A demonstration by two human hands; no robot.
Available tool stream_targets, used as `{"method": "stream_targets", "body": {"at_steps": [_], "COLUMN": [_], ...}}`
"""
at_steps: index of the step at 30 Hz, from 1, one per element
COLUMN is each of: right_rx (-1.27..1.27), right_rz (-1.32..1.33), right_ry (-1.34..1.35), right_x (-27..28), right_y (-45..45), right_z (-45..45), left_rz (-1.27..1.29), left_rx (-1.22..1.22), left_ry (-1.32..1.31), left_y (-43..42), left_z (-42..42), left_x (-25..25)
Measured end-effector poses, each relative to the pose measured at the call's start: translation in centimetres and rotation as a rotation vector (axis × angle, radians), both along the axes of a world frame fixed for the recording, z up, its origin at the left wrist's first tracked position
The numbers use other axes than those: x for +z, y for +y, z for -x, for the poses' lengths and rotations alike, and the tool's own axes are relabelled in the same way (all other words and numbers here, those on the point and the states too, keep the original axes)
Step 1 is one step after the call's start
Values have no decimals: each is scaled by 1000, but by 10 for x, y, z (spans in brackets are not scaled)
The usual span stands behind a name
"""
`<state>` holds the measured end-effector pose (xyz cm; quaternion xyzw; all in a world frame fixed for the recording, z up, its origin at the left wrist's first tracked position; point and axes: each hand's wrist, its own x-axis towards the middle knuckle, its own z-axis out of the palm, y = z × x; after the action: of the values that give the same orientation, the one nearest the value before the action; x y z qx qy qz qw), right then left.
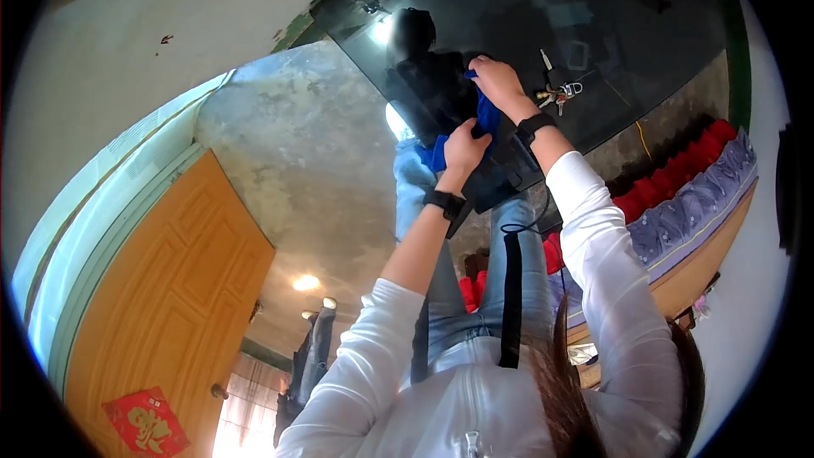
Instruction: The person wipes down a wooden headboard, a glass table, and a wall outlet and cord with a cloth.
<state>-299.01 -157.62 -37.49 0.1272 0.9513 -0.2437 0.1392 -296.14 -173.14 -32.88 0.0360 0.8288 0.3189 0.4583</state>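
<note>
A blue cloth hangs between my two hands at the near edge of a dark glossy table. My left hand is closed on its lower part, close to the table's edge. Higher up and to the right, my right hand pinches the cloth's upper end. Just left of the cloth lies a black item whose shape is hard to make out against the dark surface. Both wrists wear black bands.
Keys and a small white stick lie on the table right of my right hand. A bed with red and purple bedding stands at the right. An orange door is at the left, and another person's legs show below.
</note>
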Motion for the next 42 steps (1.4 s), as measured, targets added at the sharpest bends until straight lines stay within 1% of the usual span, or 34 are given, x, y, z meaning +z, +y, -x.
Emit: {"method": "stream_targets", "body": {"at_steps": [2,3,6,7,8,10,11,12,13,14,15,16,18,20,21,22,24,25,28,29,30,33,36,40,41,42], "right_rx": [53,-64,-349,-339,-294,-192,-177,-230,-284,-339,-468,-599,-762,-831,-836,-860,-805,-712,-535,-475,-411,-219,-347,-539,-615,-610], "right_rz": [8,25,-9,-75,-97,-23,-19,3,26,51,105,107,56,6,-11,18,24,-2,27,-12,11,56,61,-10,-26,-45], "right_ry": [-4,-30,-29,-105,-108,-12,-50,-24,1,26,37,-35,-50,-31,-9,-82,-1,22,-13,-2,4,-7,-54,-9,-37,5], "right_x": [0,6,4,0,-3,-4,-5,-3,-2,0,-4,-8,-12,-16,-28,-26,-21,-18,-4,-10,-8,2,1,-6,-6,-7], "right_y": [5,4,-7,-13,-18,-22,-23,-22,-21,-21,-18,-15,-13,-1,9,16,24,29,32,30,28,22,26,35,36,35], "right_z": [-6,-10,-28,-30,-32,-33,-31,-31,-31,-32,-35,-38,-44,-43,-43,-36,-27,-22,-20,-26,-31,-50,-66,-60,-55,-56], "left_rz": [5,8,11,14,17,32,48,66,64,60,53,46,43,9,-20,-48,-55,-45,-28,-21,-15,5,-42,-46,-48,-50], "left_rx": [50,74,3,-13,-31,-23,4,33,43,40,39,38,-1,-1,18,36,54,60,50,39,28,-30,-50,-15,2,17], "left_ry": [-48,-73,-32,-29,-26,-47,-69,-90,-24,-23,-23,-22,-41,-17,16,46,41,38,48,51,53,-40,-96,-3,-7,-10], "left_y": [-2,-3,-7,-8,-12,-15,-19,-22,-24,-25,-21,-19,-11,1,7,13,23,26,26,23,20,9,7,24,26,29], "left_z": [-3,-4,-12,-14,-17,-20,-21,-22,-24,-25,-21,-16,-12,-8,-8,-6,-2,-1,-4,-8,-11,-22,-31,-26,-23,-21], "left_x": [8,10,0,0,0,3,4,1,-2,-7,-7,-7,-5,-4,-3,1,2,0,-5,-6,-5,-1,0,10,11,9]}}
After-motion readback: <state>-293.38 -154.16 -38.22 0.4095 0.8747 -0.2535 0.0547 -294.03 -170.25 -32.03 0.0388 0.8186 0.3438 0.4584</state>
